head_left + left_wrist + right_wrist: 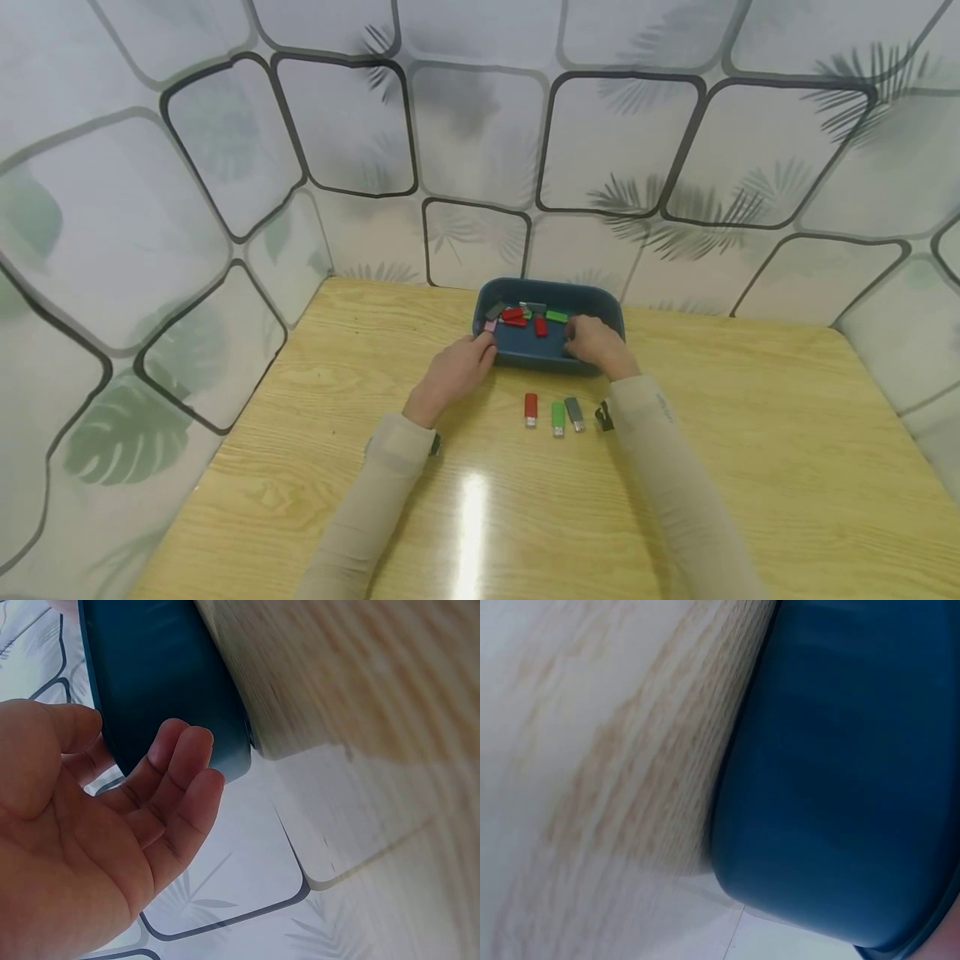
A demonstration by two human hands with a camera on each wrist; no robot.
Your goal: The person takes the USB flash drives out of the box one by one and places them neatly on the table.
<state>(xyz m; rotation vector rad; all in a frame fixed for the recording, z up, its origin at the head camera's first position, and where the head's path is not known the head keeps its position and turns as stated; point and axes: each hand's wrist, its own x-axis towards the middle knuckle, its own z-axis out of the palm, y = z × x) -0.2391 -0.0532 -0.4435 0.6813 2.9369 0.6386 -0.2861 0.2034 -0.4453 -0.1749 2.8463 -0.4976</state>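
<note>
A dark blue plastic bin (pixel 555 363) stands near the back of the table. My left hand (pixel 457 371) is at its front left corner; in the left wrist view the thumb and index finger pinch the rim (pixel 91 671), the other fingers loosely bent beside the outer wall. My right hand (pixel 596 340) reaches over the front right rim into the bin, its fingertips low inside; whether they hold anything is hidden. Several USB sticks lie in the bin, among them a red one (pixel 541 327), a green one (pixel 557 317) and a pinkish one (pixel 490 326) close to the left fingertips.
In front of the bin, a red USB stick (pixel 531 410), a green USB stick (pixel 558 419) and a grey USB stick (pixel 574 413) lie side by side on the wooden table (pixel 750 467), connectors toward me. A patterned wall (pixel 480 242) rises behind the bin.
</note>
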